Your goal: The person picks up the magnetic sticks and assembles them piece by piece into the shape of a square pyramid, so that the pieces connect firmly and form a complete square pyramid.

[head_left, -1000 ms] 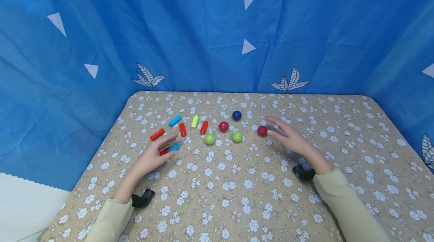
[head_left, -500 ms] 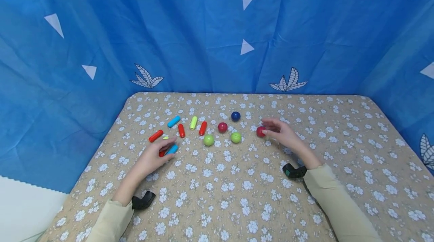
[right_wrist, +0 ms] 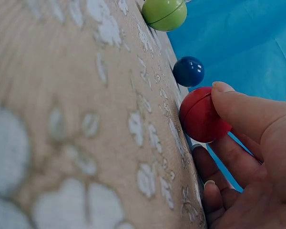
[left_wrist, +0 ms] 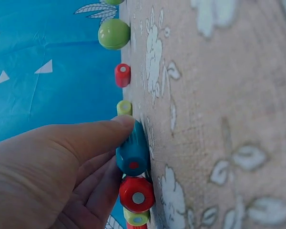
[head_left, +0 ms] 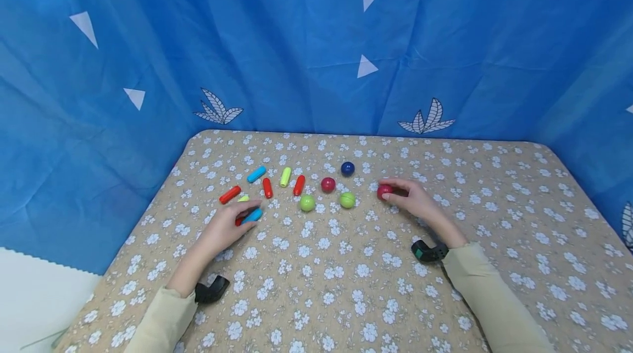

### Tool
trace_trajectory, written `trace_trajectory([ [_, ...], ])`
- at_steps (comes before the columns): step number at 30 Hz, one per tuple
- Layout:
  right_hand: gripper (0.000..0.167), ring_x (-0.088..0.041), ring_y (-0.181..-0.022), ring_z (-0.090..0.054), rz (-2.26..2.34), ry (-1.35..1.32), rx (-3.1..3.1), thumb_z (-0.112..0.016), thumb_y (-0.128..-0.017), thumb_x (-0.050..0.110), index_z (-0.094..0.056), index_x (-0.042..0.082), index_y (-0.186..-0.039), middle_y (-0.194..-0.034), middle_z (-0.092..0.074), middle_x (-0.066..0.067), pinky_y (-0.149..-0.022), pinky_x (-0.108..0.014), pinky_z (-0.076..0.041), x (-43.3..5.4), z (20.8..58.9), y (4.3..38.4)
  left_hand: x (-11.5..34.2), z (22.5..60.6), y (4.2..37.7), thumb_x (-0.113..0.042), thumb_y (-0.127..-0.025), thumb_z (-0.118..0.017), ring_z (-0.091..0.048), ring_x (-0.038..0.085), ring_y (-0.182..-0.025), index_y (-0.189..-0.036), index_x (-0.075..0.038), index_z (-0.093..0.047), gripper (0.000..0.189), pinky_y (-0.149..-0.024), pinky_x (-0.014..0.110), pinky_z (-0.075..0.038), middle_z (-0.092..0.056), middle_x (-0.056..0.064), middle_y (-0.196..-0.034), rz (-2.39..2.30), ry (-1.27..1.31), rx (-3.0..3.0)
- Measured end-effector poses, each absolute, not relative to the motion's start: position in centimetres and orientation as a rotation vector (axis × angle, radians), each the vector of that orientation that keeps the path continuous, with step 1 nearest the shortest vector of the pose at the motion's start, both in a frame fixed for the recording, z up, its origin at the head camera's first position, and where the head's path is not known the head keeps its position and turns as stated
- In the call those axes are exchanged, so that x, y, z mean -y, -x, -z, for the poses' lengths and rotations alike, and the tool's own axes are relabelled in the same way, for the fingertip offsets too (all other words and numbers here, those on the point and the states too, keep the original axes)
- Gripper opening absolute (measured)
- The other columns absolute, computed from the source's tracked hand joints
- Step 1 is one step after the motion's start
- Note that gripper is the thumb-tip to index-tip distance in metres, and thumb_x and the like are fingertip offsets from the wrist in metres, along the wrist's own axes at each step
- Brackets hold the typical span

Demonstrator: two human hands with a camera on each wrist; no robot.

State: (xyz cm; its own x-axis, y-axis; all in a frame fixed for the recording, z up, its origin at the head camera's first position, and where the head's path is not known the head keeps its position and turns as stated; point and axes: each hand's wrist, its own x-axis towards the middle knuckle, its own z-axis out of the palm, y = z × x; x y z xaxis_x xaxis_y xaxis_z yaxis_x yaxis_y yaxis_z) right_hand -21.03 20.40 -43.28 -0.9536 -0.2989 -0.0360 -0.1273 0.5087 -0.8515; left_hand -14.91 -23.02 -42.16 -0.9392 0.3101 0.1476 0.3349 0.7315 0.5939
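Note:
My left hand (head_left: 221, 232) pinches a small blue rounded cylinder (left_wrist: 133, 155) lying on the flowered cloth, with the thumb on its near side and the fingers behind. Right beside that cylinder lies a red one (left_wrist: 137, 194), partly covered by the hand in the head view. A yellow-green cylinder (head_left: 243, 198) peeks out just past the fingers. On the other side, my right hand (head_left: 415, 203) holds a red ball (right_wrist: 200, 117) between thumb and fingers, low at the cloth.
Several more cylinders, including a blue one (head_left: 256, 174) and a red one (head_left: 229, 194), lie beyond my left hand. Between the hands are two green balls (head_left: 307, 203), another red ball (head_left: 328, 185) and a dark blue ball (head_left: 348, 169). A blue curtain (head_left: 296, 67) borders the table's back.
My right hand has come in around the red ball, its fingers now curled onto it. The left hand has settled slightly, its thumb and fingers closing on the blue cylinder.

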Motion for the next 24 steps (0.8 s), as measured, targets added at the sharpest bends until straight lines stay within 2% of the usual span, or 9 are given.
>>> trace_trajectory([
  [11, 0.044, -0.033, -0.116, -0.045, 1.425, 0.341, -2.568, -0.063, -0.091, 0.028, -0.054, 0.012, -0.132, -0.131, -0.05, -0.015, -0.092, -0.051, -0.041, -20.46, 43.52, 21.11, 22.95, 42.07, 15.0, -0.002, -0.084, -0.069, -0.059, 0.026, -0.105, -0.125, -0.002, -0.059, 0.042, -0.084, 0.038, -0.05, -0.059, 0.013, -0.12, 1.05, 0.524, 2.895],
  [24, 0.044, -0.033, -0.119, -0.043, 1.415, 0.328, -2.57, -0.062, -0.092, 0.026, -0.054, 0.012, -0.132, -0.133, -0.049, -0.015, -0.094, -0.052, -0.039, -20.37, 43.45, 21.04, 22.78, 42.14, 14.99, 0.0, -0.082, -0.071, -0.058, 0.028, -0.105, -0.124, -0.002, -0.06, 0.044, -0.084, 0.044, -0.049, -0.061, 0.013, -0.117, 0.917, 0.572, 2.912],
])
